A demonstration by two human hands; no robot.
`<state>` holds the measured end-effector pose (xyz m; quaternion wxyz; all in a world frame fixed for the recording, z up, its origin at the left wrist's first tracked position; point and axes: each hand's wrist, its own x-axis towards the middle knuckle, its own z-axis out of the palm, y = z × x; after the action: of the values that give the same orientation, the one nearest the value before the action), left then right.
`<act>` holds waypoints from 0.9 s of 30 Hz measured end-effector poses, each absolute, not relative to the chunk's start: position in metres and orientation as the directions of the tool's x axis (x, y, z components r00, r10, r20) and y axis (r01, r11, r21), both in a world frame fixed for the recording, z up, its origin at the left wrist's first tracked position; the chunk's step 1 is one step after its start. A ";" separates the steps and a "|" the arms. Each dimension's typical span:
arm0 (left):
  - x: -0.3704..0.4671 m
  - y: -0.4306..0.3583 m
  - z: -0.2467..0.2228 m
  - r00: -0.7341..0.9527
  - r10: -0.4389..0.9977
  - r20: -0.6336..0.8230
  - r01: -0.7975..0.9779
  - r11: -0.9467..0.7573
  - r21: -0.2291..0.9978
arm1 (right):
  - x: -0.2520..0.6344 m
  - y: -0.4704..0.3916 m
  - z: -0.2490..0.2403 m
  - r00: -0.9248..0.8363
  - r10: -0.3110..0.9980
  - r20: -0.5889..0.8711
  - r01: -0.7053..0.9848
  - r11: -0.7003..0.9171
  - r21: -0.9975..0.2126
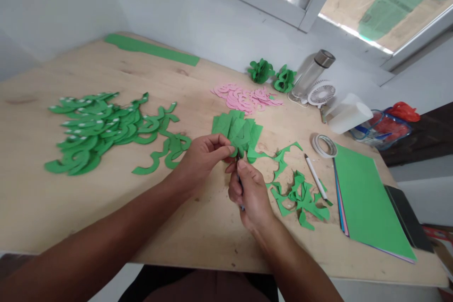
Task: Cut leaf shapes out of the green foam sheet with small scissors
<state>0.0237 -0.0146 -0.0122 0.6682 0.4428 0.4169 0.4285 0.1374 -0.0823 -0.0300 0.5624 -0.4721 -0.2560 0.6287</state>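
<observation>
My left hand point(212, 155) pinches a small piece of green paper point(241, 137) between thumb and fingers. Closed around the handles of a pair of scissors point(240, 179), my right hand point(250, 188) keeps the blades at the lower edge of that paper. The fingers cover most of the scissors. Just behind both hands lies a stack of green paper pieces point(221, 123). Green offcuts point(300, 196) are scattered to the right of my right hand. Left of my left hand is a heap of curved green cutouts point(102, 127), several with white patches on their ends.
Pink paper cutouts point(244, 98) lie farther back, near two green paper balls point(261, 71). A bottle point(313, 75), small fan point(321, 93) and white roll point(350, 118) stand by the wall. Rightward are tape point(324, 146), a marker point(316, 177) and green sheets point(371, 203). A green strip point(152, 50) lies far left.
</observation>
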 end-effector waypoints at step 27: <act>0.023 -0.015 -0.009 0.263 0.950 -0.166 -0.211 0.224 0.951 | 0.137 -0.084 -0.028 0.092 0.947 -0.309 -0.427 -0.243 -0.871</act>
<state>0.0227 -0.0152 -0.0088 0.6608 0.4414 0.4191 0.4393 0.1372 -0.0836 -0.0284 0.5549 -0.4879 -0.2661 0.6190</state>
